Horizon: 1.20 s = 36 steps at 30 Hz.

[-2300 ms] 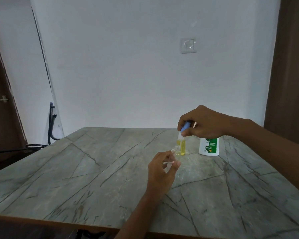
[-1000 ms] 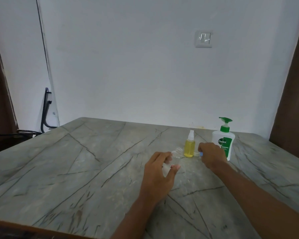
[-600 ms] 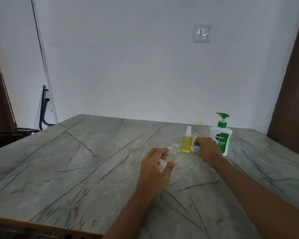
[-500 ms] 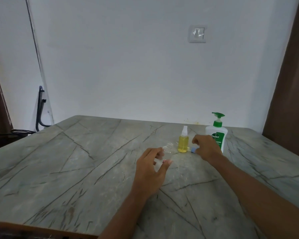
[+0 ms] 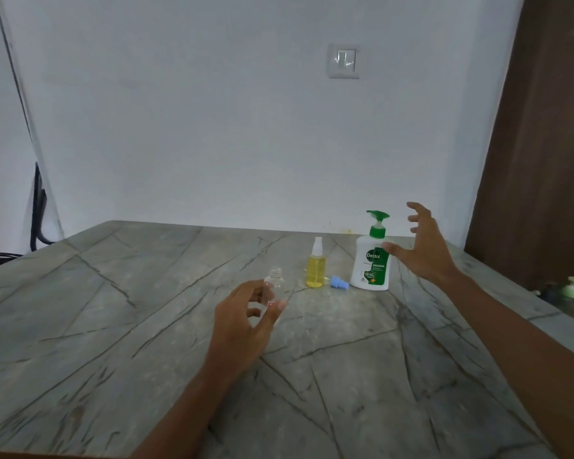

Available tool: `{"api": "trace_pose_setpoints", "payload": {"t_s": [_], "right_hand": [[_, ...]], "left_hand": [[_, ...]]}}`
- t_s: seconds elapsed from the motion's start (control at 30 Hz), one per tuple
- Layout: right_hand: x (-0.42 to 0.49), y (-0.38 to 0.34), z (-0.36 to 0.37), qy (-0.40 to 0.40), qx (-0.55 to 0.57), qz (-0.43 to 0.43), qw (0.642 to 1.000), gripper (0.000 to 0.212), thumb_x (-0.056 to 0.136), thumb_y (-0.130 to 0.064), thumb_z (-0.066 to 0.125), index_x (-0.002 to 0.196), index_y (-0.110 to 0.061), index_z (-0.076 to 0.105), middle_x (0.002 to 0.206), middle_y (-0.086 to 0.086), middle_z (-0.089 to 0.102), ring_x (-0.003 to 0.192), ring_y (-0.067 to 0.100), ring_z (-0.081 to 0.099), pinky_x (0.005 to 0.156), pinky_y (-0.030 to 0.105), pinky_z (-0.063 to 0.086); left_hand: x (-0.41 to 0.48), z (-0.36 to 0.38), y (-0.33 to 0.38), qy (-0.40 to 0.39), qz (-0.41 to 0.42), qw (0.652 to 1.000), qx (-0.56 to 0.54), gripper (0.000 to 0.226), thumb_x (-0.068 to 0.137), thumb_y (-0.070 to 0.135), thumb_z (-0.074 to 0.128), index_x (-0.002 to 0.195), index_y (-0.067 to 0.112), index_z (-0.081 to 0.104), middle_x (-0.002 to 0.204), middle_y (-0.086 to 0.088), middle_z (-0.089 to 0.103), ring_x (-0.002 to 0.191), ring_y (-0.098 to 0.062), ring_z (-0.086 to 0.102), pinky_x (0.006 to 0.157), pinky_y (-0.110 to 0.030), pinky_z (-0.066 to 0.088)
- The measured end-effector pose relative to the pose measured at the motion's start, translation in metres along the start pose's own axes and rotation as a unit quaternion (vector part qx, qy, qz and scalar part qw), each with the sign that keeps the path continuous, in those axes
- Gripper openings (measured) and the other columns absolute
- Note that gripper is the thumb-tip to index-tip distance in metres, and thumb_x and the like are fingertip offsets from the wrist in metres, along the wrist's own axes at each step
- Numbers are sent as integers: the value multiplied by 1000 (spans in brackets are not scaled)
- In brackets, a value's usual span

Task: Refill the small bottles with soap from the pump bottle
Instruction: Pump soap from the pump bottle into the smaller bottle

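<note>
The bench [image 5: 113,309] is seen as smooth, veined stone w/ a dull sheen. The pump bottle [image 5: 371,266] is formed of glossy white plastic, the small bottle [image 5: 274,281] of clear plastic.

I read this as a room in a home rather than a lab or a shop. Beyond the raised fingers [image 5: 415,208] rises a plain white painted wall [image 5: 212,127], with a household light switch [image 5: 343,61] set in it above and to their left. To their right stands a dark wooden panel [image 5: 544,144]; I cannot tell whether it is a door. The worktop [image 5: 113,309] below the fingers is a grey veined stone slab, and a branded handwash pump bottle [image 5: 370,263] stands on it just to their left.
</note>
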State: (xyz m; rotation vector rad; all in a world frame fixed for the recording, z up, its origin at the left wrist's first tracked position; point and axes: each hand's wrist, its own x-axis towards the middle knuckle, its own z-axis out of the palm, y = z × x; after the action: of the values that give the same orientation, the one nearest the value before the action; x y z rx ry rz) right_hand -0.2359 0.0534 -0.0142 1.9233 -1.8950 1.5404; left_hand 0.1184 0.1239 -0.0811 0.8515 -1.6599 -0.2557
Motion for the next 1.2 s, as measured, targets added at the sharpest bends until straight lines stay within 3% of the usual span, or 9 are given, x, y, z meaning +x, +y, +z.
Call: {"api": "trace_pose_setpoints", "payload": {"t_s": [0.1, 0.2, 0.33, 0.5, 0.8, 0.93, 1.03, 1.1, 1.2], "right_hand": [[14, -1, 8, -53, 40, 34, 997, 81, 78, -38, 81, 142, -29, 33, 127, 4, 51, 110, 22, 53, 92, 37, 47], [27, -9, 20, -9, 64, 40, 997, 55, 88, -44, 68, 134, -20, 49, 122, 3, 62, 112, 18, 58, 89, 28, 43], [30, -18, 34, 3, 101, 49, 994, 38, 98, -43, 54, 126, -17, 58, 119, 2, 66, 103, 13, 59, 86, 25, 41], [29, -18, 43, 14, 134, 58, 989, 33, 100, -43, 47, 122, -21, 57, 106, 1, 71, 96, 17, 65, 70, 17, 42], [28, -21, 50, 21, 206, 82, 975, 25, 103, -32, 41, 119, -22, 58, 105, 0, 69, 104, 18, 63, 80, 26, 46], [25, -20, 47, -17, 190, 59, 980, 30, 103, -34, 43, 133, -31, 46, 116, -4, 64, 103, 17, 62, 76, 21, 45], [17, -15, 43, -74, 155, 19, 985, 62, 93, -28, 66, 142, -39, 30, 121, -8, 55, 93, 8, 60, 69, 14, 42], [15, -9, 43, -90, 144, 2, 986, 80, 83, -15, 77, 142, -39, 28, 120, -4, 56, 95, 11, 62, 70, 15, 45], [15, -6, 39, -92, 123, 1, 988, 85, 77, -5, 79, 139, -35, 30, 111, 6, 60, 94, 24, 65, 67, 18, 48]], "left_hand": [[0, 0, 0, 4, -8, 1000, 1, 34, 79, 46, 64, 101, 19, 65, 92, 13, 66, 87, -3, 65, 68, -19, 57], [0, 1, -1, 3, -8, 1000, 4, 28, 80, 41, 66, 100, 21, 65, 93, 13, 67, 88, -3, 65, 70, -20, 57], [2, 3, -2, -4, -4, 1000, 13, 25, 81, 39, 67, 98, 21, 65, 93, 13, 67, 89, -5, 65, 69, -20, 57], [3, 4, -4, -9, -1, 1000, 16, 28, 81, 39, 67, 100, 19, 65, 94, 12, 67, 90, -5, 65, 70, -18, 56], [2, 5, -5, -21, -10, 999, 23, 39, 81, 50, 60, 102, 17, 64, 98, 9, 67, 92, -4, 64, 72, -18, 57], [2, 5, -6, -21, -5, 1000, 22, 37, 82, 47, 61, 102, 16, 64, 97, 10, 67, 92, -5, 64, 72, -19, 57], [2, 5, -6, -20, -4, 1000, 21, 38, 82, 47, 61, 103, 16, 64, 98, 11, 66, 92, -4, 64, 72, -19, 57], [2, 5, -6, -19, -1, 1000, 20, 39, 82, 48, 60, 103, 15, 64, 97, 10, 66, 92, -4, 64, 72, -18, 56], [2, 5, -6, -17, 1, 1000, 14, 41, 82, 49, 60, 103, 14, 65, 97, 11, 66, 92, -2, 63, 72, -17, 56]]}}
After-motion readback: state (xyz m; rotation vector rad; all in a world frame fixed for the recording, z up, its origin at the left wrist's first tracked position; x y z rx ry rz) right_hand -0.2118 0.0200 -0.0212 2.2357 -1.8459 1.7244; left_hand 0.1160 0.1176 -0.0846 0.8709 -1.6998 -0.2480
